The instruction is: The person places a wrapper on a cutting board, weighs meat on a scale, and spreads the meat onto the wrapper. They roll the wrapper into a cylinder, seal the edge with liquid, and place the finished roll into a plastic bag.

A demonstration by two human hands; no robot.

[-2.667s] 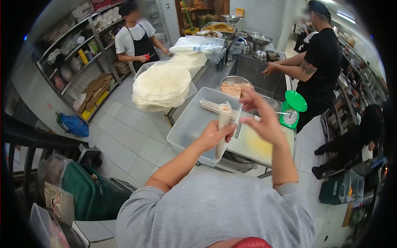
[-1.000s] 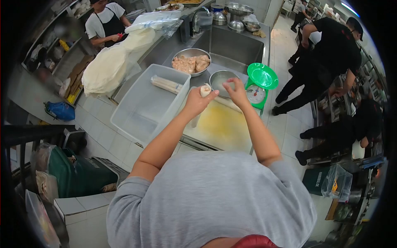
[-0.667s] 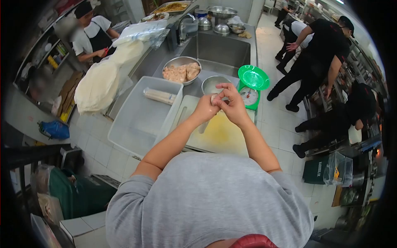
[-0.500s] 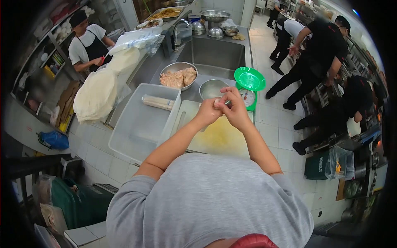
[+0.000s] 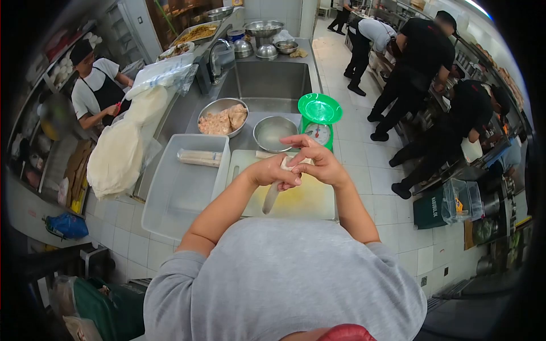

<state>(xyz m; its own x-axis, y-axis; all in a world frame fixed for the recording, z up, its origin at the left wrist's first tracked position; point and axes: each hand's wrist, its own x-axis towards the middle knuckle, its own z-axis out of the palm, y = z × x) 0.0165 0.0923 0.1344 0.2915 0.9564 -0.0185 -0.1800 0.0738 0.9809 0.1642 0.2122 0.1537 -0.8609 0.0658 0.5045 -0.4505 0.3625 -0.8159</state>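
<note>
Above the cutting board [image 5: 318, 199], my left hand [image 5: 272, 172] is curled around a small pale dumpling [image 5: 287, 164]. My right hand [image 5: 319, 163] meets it from the other side, thumb and fingertips at the dumpling and one finger stretched over it. A flat metal blade [image 5: 271, 200] points down toward me from under my left hand; its handle is hidden. Just beyond my hands are a metal bowl of cloudy liquid [image 5: 275, 134] and a pale stack of wrappers [image 5: 264, 154] at the board's far edge.
Left of the board stands a clear plastic tub [image 5: 170, 199] holding a pale wrapped stack [image 5: 199, 158]. A bowl of pinkish filling [image 5: 222, 120], a green scale [image 5: 319, 109] and a sink [image 5: 264, 82] lie beyond. Co-workers stand at left [image 5: 105, 85] and right [image 5: 424, 62].
My hands have come nearer my body and drawn slightly apart, showing the pale dumpling. The blade now shows clearly below my left hand. The view has shifted, moving the surroundings left.
</note>
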